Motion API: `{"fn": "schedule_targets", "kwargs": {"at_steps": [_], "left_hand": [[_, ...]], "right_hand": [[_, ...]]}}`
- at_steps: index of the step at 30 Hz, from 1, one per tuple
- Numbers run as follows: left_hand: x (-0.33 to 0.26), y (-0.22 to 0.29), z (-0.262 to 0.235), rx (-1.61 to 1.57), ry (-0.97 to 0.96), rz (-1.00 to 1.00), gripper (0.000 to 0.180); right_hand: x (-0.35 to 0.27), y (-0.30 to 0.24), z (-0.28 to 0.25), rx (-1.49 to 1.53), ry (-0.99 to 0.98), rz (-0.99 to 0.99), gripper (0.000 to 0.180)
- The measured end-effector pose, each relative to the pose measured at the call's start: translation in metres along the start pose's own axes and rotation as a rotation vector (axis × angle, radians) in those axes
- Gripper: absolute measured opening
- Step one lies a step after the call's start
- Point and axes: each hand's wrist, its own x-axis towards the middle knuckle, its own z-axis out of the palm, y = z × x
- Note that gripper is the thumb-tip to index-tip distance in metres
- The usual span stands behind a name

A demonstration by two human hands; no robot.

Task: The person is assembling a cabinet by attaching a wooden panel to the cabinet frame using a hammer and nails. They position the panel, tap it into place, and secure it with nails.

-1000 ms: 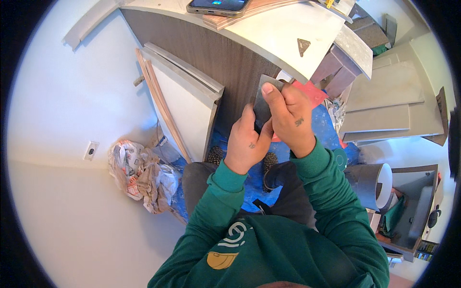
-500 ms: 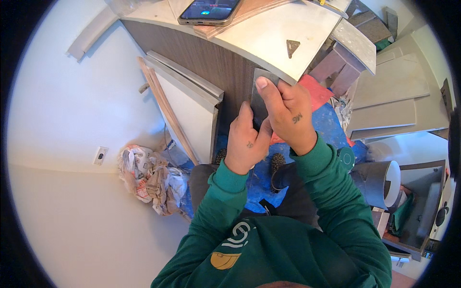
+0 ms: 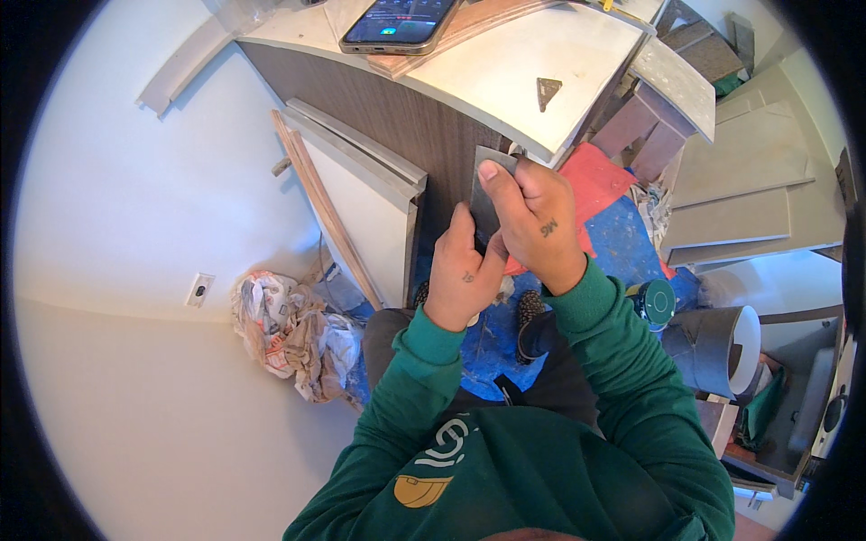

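Both my hands grip a small flat dark grey panel piece (image 3: 483, 194) in front of the brown side of a worktop (image 3: 397, 117). My left hand (image 3: 460, 270) pinches its lower edge. My right hand (image 3: 537, 221) wraps its right side, with the index finger stretched along the top. I wear green sleeves. Most of the piece is hidden by my fingers.
A phone (image 3: 401, 22) lies on a wooden strip on the white worktop (image 3: 505, 81), near a small triangular piece (image 3: 547, 90). White panels (image 3: 361, 207) lean on the wall at left. Crumpled paper (image 3: 289, 329), a blue floor sheet (image 3: 487, 347) and a grey bucket (image 3: 717, 347) surround my feet.
My hands and the grey piece have stayed together; the view has shifted slightly, with my right index finger now laid along the piece's upper edge.
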Motion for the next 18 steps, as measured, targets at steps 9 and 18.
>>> {"fn": "schedule_targets", "kwargs": {"at_steps": [9,18], "left_hand": [[0.002,-0.001,0.001,-0.018,0.009,0.020,0.046],[0.001,-0.002,0.005,-0.052,0.013,0.009,0.046]], "right_hand": [[0.002,-0.002,0.000,-0.029,0.007,-0.043,0.042],[0.005,-0.008,-0.004,-0.031,-0.014,-0.050,0.037]]}}
